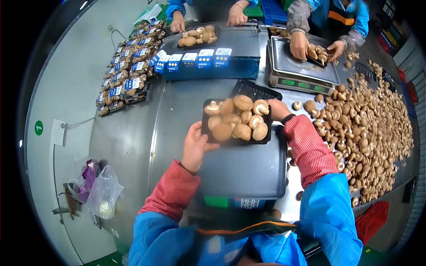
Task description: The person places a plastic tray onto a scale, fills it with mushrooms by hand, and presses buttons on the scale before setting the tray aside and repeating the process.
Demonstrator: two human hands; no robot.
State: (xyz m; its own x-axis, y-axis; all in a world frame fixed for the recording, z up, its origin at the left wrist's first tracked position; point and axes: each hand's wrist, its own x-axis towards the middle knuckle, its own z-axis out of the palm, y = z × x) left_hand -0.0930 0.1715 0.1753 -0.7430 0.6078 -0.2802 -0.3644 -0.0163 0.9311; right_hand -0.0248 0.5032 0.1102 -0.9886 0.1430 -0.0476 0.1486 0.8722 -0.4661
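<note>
A black tray [205,126] filled with brown mushrooms [242,131] is held up between my two hands, above a dark flat-topped machine [242,170]. My left hand [195,146] grips its left edge, thumb at the lower left corner. At the tray's upper right corner is my right hand [278,110], its fingers closed round the edge and partly hidden. Just behind the tray, an empty black tray [255,91] lies on the metal table [177,111]. A few loose mushrooms [309,106] lie to the right of my right hand.
A large mushroom pile [364,137] covers the right side. A scale [304,66] stands behind, where a co-worker's hands [299,45] hold a tray. Another co-worker's hands [237,15] are at a second machine [213,66]. Wrapped packs [133,66] are stacked back left.
</note>
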